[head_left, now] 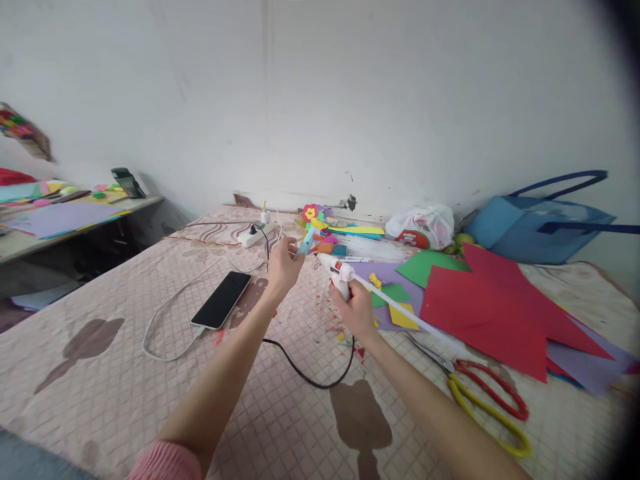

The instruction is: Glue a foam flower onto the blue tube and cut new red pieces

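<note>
Between the fingers of my left hand (284, 265) is a small light blue strip (306, 241), held upright at a slant above the table; its exact kind is unclear. My right hand (358, 307) is wrapped round the handle of a white hot glue gun (341, 275), its nozzle pointing left toward the strip. A long white glue stick (400, 308) sticks out of the gun's back end. The gun's black cord (320, 385) loops over the cloth below. Just behind the strip lies a pink-red flower (311, 213) with a yellow centre, among coloured pieces.
Red sheets (480, 313) and other coloured sheets cover the right side, with scissors (480, 393) in front. A phone (221, 300) on a white cable lies left, near a power strip (257, 233). A blue bag (540, 227) and a plastic bag (420, 225) stand by the wall.
</note>
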`<state>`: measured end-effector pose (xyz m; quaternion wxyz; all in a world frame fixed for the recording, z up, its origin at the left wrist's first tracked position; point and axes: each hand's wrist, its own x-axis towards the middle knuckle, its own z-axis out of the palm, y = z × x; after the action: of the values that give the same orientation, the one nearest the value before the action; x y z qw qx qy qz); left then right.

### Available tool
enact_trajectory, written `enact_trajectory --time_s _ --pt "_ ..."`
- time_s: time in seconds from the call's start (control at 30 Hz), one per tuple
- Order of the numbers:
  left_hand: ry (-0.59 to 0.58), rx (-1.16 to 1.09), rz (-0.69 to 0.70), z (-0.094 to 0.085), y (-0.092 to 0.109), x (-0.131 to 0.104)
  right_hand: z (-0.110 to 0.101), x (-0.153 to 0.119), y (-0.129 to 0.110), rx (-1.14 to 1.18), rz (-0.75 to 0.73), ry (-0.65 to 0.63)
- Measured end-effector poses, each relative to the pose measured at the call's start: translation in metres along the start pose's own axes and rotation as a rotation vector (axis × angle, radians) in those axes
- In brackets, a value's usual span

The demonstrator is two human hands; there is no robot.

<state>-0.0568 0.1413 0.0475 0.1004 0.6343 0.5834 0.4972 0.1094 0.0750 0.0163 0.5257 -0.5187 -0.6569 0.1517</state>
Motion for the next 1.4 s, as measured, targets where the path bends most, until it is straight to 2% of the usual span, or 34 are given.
enact_trajectory --time_s 0.27,0.57,0.77,1.03,1.17,1.4 --pt "-0.01 0.013 -0.003 0.001 0.0 0.0 0.004 0.0 -0.002 0.005 -0.018 -0.017" --pt "-0.001 -0.002 -0.013 -0.003 0.003 -0.001 -0.002 0.005 0.02 -0.043 0.065 0.04" --pt "0.0 -0.002 0.0 -0.003 0.002 -0.002 -0.002 0.018 0.011 -0.02 0.053 0.081" --pt "0.004 0.004 0.014 -0.003 0.0 -0.002 0.003 0.02 0.007 0.005 0.036 0.067" --pt "0.004 0.001 0.016 -0.004 0.001 -0.003 0.005 0.023 0.017 -0.039 0.067 0.066" --pt "-0.014 0.018 0.006 -0.002 -0.004 -0.001 0.009 0.02 0.049 -0.091 0.122 0.048"
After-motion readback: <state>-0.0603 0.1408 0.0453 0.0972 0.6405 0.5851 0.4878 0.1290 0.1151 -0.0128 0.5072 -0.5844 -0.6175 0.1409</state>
